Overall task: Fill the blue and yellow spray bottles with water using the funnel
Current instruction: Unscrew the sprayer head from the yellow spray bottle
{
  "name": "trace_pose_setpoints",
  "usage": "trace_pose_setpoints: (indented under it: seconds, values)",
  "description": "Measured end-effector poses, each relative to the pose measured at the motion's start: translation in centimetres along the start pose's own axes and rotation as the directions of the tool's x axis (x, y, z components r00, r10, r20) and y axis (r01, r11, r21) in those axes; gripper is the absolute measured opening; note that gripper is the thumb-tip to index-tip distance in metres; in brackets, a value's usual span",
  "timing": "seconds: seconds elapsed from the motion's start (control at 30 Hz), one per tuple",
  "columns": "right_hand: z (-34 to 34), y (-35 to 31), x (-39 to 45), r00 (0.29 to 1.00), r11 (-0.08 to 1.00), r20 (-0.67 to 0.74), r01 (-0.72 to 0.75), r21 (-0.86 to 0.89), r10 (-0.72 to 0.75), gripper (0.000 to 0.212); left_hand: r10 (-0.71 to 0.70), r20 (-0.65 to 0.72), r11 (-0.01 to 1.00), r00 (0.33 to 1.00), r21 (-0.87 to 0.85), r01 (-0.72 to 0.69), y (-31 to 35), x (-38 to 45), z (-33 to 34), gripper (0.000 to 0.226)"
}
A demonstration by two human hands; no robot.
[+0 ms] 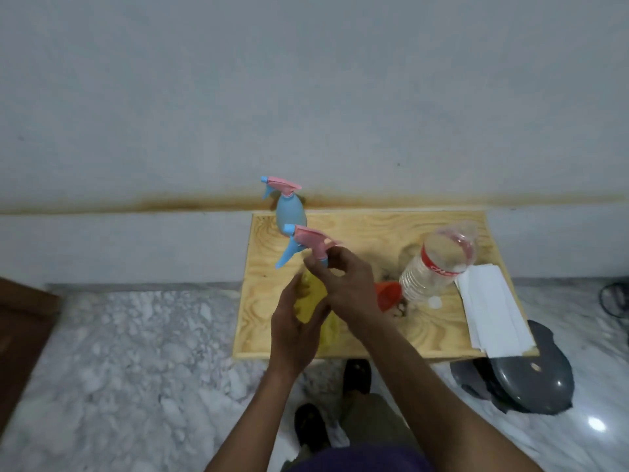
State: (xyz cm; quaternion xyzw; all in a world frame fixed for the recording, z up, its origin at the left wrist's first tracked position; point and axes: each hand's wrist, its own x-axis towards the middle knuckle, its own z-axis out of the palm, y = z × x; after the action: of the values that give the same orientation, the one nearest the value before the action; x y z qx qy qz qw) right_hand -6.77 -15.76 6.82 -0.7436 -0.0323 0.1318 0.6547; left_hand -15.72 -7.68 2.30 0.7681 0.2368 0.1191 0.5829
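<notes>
My left hand (294, 330) grips the body of the yellow spray bottle (311, 298), lifted above the wooden table (367, 338). The fingers of my right hand (343, 279) pinch the neck just under its pink and blue spray head (308, 243). Behind them, at the table's far left corner, the blue spray bottle (290, 212) stands upright with its pink spray head on. An orange funnel (388, 294) lies on the table right of my right hand. A clear plastic water bottle (437, 264) with a red label leans beside the funnel, its white cap (434, 302) lying near its base.
A stack of white paper (490, 311) covers the table's right edge. A grey rounded object (531, 379) sits on the marble floor below the table's right corner. A wall rises right behind the table. My feet (355, 376) stand in front of the table.
</notes>
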Motion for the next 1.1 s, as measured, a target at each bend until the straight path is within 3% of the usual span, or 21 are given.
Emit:
trace_pose_setpoints:
  seconds: [0.23,0.33,0.43,0.63,0.77,0.83,1.1]
  values:
    - [0.3,-1.0,-4.3,0.997,0.994,0.069,-0.026,0.105,0.019,0.005,0.021,0.057,0.997,0.998,-0.071,-0.017,0.1,-3.4,-2.4,0.056]
    - [1.0,-1.3,-4.9,0.999,0.981,-0.003,-0.034,0.192,0.036,0.018,0.047,0.051,0.994,0.998,-0.104,-0.041,0.9,-3.9,-2.8,0.049]
    - [1.2,-1.7,-5.7,0.997,0.951,0.043,-0.068,0.301,0.058,0.017,0.051,0.025,0.988,0.998,-0.146,-0.047,1.2,-4.3,-3.2,0.048]
    - [1.5,-2.2,-5.9,0.999,0.965,0.007,0.03,0.262,-0.033,0.028,0.096,0.024,0.985,0.995,-0.148,-0.091,2.4,-4.0,-3.4,0.044]
    - [0.8,-2.3,-5.6,0.998,0.945,0.041,0.034,0.325,-0.05,0.005,0.119,0.008,0.977,0.993,-0.178,-0.115,3.0,-3.9,-2.9,0.042]
    - [0.7,-2.4,-5.3,0.998,0.929,0.063,-0.011,0.371,-0.013,0.004,0.133,0.013,0.976,0.991,-0.177,-0.129,3.3,-3.8,-2.7,0.042]
    - [-0.7,-2.9,-4.6,0.999,0.945,0.048,-0.04,0.325,0.026,0.03,0.17,-0.016,0.974,0.985,-0.152,-0.171,3.6,-3.3,-1.4,0.045]
